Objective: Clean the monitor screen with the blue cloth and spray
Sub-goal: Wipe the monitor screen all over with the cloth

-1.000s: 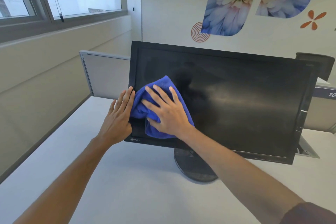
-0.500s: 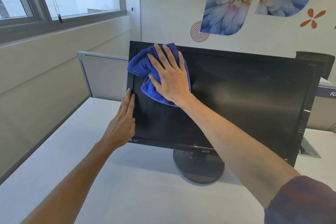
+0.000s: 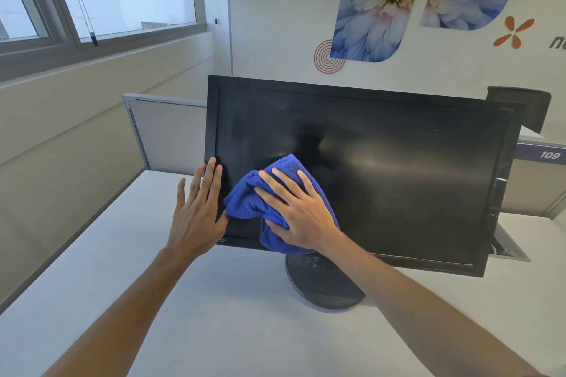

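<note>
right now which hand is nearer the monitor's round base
Right. The right hand presses the blue cloth just above the base; the left hand rests farther left on the bezel.

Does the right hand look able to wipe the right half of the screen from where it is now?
Probably yes. The right hand presses the blue cloth flat at the lower left of the screen, and nothing lies across the bare glass to its right.

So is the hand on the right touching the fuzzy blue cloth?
Touching. The head view shows the right hand spread flat on the crumpled blue cloth, pressing it against the black monitor screen.
</note>
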`<state>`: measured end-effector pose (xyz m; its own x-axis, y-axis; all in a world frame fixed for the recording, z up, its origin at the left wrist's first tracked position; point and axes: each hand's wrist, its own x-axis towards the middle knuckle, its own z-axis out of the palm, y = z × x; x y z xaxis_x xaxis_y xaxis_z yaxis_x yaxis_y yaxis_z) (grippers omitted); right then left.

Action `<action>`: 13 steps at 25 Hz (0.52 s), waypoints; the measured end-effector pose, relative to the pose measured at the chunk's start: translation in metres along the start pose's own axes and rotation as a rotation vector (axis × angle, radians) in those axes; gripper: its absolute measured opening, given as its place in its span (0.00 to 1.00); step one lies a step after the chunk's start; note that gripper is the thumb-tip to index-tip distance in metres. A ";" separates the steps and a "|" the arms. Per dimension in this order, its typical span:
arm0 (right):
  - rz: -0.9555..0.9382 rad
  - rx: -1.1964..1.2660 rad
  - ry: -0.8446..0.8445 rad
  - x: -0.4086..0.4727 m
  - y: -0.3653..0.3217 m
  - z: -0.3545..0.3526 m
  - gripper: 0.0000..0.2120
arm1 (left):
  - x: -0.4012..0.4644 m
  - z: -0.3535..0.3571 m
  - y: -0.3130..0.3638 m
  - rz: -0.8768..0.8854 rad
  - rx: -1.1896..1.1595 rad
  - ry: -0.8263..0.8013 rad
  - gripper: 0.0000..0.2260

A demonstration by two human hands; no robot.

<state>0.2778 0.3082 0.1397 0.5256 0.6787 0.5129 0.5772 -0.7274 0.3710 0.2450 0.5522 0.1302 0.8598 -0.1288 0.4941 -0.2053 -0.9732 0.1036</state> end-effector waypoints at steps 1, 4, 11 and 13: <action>-0.016 -0.017 0.004 -0.008 0.004 0.001 0.28 | 0.001 -0.001 0.000 0.008 0.024 0.002 0.34; 0.009 -0.049 0.080 -0.014 0.025 -0.006 0.27 | 0.006 -0.005 0.001 0.004 0.060 0.006 0.35; 0.213 -0.106 0.240 0.065 0.090 -0.055 0.23 | 0.008 -0.005 0.008 0.007 0.011 -0.003 0.36; 0.209 -0.110 0.232 0.079 0.101 -0.063 0.23 | 0.008 -0.005 0.009 -0.003 0.010 0.000 0.36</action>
<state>0.3385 0.2816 0.2665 0.4619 0.4819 0.7446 0.3940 -0.8636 0.3145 0.2477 0.5432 0.1393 0.8606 -0.1256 0.4935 -0.1976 -0.9755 0.0964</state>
